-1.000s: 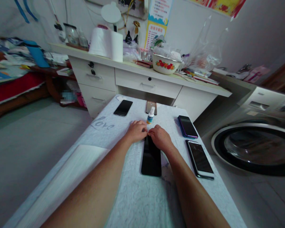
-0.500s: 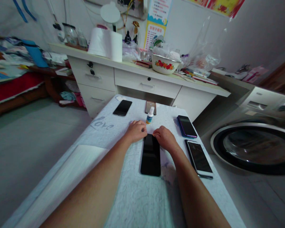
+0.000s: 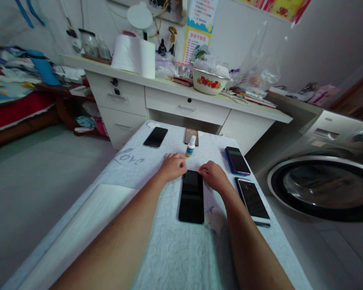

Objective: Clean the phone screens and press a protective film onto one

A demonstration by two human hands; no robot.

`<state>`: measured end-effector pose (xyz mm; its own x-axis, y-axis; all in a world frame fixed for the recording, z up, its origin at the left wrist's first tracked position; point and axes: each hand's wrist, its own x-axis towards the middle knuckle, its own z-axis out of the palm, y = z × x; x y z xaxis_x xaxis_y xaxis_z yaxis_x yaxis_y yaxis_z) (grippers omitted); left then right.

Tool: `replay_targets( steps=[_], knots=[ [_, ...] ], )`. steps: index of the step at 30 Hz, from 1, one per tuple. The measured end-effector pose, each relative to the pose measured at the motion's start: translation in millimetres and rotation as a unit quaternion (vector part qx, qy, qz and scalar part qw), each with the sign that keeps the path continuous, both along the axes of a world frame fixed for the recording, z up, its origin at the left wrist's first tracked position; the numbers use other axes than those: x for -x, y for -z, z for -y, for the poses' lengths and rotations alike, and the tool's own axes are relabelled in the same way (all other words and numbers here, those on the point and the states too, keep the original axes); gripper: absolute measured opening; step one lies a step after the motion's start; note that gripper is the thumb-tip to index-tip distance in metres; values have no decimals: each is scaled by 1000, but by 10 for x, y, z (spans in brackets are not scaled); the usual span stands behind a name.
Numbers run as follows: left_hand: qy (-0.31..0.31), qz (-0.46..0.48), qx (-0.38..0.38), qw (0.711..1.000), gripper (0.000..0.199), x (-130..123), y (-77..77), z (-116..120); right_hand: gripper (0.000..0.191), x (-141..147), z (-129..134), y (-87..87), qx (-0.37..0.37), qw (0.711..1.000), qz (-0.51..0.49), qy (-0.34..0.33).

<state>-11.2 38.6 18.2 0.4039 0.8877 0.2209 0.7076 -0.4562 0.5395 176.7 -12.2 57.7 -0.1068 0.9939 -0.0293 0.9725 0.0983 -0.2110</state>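
Observation:
A black smartphone (image 3: pixel 191 199) lies flat, screen up, on the light patterned cloth, lengthwise between my forearms. My left hand (image 3: pixel 174 166) is curled closed at the phone's upper left corner, with a small dark spot showing by its fingers. At the upper right corner my right hand (image 3: pixel 213 175) has its fingertips pinched together at the edge. Whatever either hand holds is hidden or too small to make out. Just beyond the hands stands a small white spray bottle (image 3: pixel 190 147) with a blue and yellow label.
Another dark phone (image 3: pixel 156 137) lies at the far left of the table, and a gold one (image 3: pixel 191 136) behind the bottle. On the right are stacked phones (image 3: pixel 237 161) and a white-framed phone (image 3: pixel 254 200) over a dark one. A washing machine (image 3: pixel 329 141) stands to the right.
My right hand has shifted slightly right, from the phone's top edge to its upper right corner. My left hand and the phone stay about where they were.

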Motion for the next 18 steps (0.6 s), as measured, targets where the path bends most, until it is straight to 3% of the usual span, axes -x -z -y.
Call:
replay_targets(
  steps=[18],
  knots=[
    [4,-14,2,1000,13,-2,-12,4,27,121,-8,16,-9,1000,17,-7]
  ],
)
